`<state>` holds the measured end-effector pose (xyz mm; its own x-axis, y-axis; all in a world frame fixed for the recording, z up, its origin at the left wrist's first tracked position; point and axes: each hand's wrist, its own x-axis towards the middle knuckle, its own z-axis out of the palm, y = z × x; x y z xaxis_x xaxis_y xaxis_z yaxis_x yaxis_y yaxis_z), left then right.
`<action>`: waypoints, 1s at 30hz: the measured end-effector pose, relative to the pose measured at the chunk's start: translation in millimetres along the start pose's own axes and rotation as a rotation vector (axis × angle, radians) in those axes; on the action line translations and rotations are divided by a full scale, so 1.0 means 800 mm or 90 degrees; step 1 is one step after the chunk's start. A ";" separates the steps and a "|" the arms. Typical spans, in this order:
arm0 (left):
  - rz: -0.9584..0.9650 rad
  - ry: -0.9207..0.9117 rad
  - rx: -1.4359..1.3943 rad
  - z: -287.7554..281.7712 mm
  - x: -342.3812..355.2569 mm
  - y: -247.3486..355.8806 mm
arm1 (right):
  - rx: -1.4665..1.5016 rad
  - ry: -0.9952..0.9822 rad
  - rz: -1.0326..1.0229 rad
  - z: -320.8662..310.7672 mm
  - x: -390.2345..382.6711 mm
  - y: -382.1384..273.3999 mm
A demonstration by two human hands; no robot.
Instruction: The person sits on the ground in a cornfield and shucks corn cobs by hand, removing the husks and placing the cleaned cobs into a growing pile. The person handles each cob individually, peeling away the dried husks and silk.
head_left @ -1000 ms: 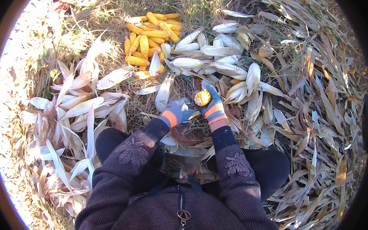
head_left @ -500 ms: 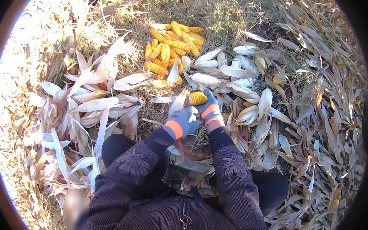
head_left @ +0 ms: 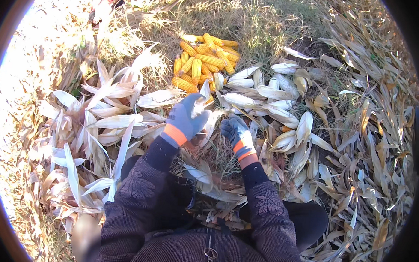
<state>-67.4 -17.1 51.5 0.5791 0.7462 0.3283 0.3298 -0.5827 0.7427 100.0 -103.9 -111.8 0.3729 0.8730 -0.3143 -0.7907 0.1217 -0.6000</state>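
The corn (head_left: 196,71) looked bumpy with a slight gloss, the husks (head_left: 115,121) papery and dry, the gloves (head_left: 181,120) matt cloth, the jacket (head_left: 168,252) ribbed knit, its zip pull (head_left: 210,254) shiny metal

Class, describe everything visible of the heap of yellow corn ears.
The heap of yellow corn ears sits on dry grass, beyond the left hand. Its bare ears show rows of firm-looking kernels and lie stacked criss-cross. A pale husk leaf overlaps its lower edge, and husk-covered ears lie close on its right. Any contact with the hand is unclear.
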 end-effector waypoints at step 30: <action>0.288 0.354 0.292 -0.136 0.051 -0.018 | -0.299 0.217 0.220 -0.129 0.009 0.124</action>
<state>-129.7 56.9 118.1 0.3167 0.3894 0.8649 0.4942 -0.8460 0.2000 74.5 -133.8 -249.2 0.3302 0.6177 -0.7137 -0.6253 -0.4232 -0.6556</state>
